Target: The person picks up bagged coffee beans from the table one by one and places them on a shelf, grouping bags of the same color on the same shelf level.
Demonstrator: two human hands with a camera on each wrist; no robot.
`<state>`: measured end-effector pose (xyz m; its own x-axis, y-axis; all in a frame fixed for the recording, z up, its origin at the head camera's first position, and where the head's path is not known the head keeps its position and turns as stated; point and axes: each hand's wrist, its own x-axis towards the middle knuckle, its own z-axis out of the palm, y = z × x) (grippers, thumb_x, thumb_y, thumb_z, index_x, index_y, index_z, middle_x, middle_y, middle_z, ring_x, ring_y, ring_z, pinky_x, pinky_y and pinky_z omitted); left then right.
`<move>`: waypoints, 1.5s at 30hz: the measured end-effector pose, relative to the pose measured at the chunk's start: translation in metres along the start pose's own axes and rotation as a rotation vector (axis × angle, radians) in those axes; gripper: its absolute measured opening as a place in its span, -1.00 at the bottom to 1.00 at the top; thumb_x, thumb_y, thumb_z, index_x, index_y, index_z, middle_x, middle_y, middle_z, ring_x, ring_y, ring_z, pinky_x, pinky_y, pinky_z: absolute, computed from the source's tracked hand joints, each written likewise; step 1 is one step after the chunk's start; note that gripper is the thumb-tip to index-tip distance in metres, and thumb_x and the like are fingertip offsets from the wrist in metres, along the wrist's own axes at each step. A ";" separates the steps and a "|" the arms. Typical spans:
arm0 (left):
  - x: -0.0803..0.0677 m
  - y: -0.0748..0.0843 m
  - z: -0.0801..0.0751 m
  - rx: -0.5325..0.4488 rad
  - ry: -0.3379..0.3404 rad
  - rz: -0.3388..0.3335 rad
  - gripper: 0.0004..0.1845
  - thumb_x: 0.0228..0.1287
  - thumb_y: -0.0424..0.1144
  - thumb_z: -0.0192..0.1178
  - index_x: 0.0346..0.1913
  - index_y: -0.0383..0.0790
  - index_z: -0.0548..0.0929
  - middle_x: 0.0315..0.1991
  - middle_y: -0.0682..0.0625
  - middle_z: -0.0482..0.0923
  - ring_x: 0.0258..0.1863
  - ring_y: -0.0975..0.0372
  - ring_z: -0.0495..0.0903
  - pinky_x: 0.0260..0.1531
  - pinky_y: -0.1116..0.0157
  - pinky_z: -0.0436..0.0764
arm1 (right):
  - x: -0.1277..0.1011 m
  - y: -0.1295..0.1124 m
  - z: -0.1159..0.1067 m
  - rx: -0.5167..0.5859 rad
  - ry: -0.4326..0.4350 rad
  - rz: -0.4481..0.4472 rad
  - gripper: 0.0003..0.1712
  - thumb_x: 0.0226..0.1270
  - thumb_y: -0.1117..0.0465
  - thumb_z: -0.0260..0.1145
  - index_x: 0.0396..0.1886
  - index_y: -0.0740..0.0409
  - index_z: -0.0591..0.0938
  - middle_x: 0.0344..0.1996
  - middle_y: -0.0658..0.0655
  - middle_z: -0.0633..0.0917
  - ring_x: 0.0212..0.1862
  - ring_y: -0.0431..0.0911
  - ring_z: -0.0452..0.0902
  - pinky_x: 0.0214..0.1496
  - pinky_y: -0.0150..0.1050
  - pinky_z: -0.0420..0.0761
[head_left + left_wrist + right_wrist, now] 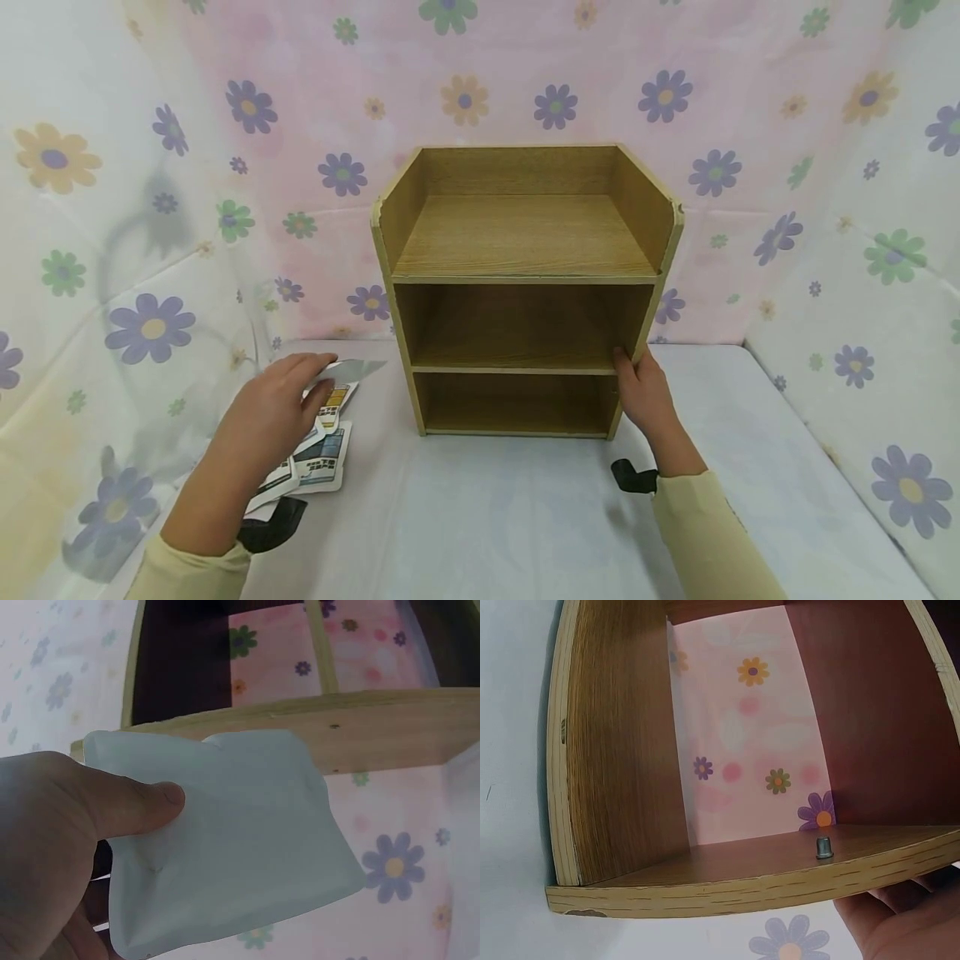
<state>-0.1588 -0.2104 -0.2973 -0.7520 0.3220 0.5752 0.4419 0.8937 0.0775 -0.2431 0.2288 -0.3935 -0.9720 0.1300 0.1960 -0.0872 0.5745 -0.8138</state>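
Observation:
A wooden shelf unit (pixel 525 287) with three open levels stands at the middle of the table. My right hand (pixel 643 392) grips its right side panel near the middle shelf; in the right wrist view the fingers (pixel 907 915) curl under the panel edge (pixel 742 889). My left hand (pixel 273 408) holds a silvery white pouch (pixel 351 369) a little above the table, left of the shelf. In the left wrist view the thumb (pixel 139 806) presses on the pouch (pixel 232 840), with the shelf (pixel 360 724) behind it.
Several printed pouches (pixel 318 454) lie on the white table (pixel 487 517) under my left hand. Flowered cloth (pixel 150 208) hangs on the left, back and right. The shelf has no back panel, so the cloth shows through it.

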 end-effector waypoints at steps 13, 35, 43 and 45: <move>0.010 0.013 -0.016 -0.010 0.126 0.109 -0.61 0.06 -0.48 0.35 0.02 -0.34 0.61 -0.10 -0.21 0.67 -0.19 -0.07 0.67 -0.26 -0.02 0.68 | -0.001 -0.003 -0.001 0.008 0.004 0.007 -0.26 0.54 -0.18 -0.28 0.48 0.22 0.12 0.30 0.45 0.39 0.26 0.35 0.41 0.19 0.29 0.48; 0.035 0.037 -0.037 -0.034 0.269 0.269 -0.60 0.03 -0.53 0.36 0.00 -0.36 0.63 -0.18 -0.18 0.67 -0.21 -0.02 0.66 -0.23 0.07 0.68 | 0.000 0.001 0.003 0.034 -0.005 0.040 -0.25 0.53 -0.22 -0.27 0.51 0.15 0.08 0.32 0.40 0.39 0.27 0.32 0.41 0.23 0.30 0.45; 0.043 0.047 -0.046 -0.032 0.298 0.294 -0.57 0.05 -0.53 0.35 0.05 -0.32 0.63 -0.18 -0.18 0.68 -0.19 -0.03 0.65 -0.19 0.06 0.67 | 0.000 0.001 0.003 0.031 0.000 0.036 -0.26 0.53 -0.21 -0.27 0.49 0.15 0.11 0.30 0.39 0.41 0.25 0.31 0.44 0.21 0.28 0.47; 0.045 0.049 -0.047 -0.031 0.303 0.300 -0.59 0.04 -0.54 0.35 0.03 -0.34 0.63 -0.17 -0.19 0.68 -0.20 -0.03 0.66 -0.18 0.06 0.68 | 0.000 0.001 0.003 0.030 -0.001 0.038 -0.26 0.53 -0.21 -0.27 0.50 0.14 0.10 0.30 0.39 0.41 0.25 0.31 0.43 0.22 0.28 0.47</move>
<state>-0.1479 -0.1672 -0.2292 -0.4124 0.4560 0.7887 0.6371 0.7632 -0.1081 -0.2434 0.2271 -0.3957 -0.9750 0.1502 0.1640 -0.0569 0.5444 -0.8369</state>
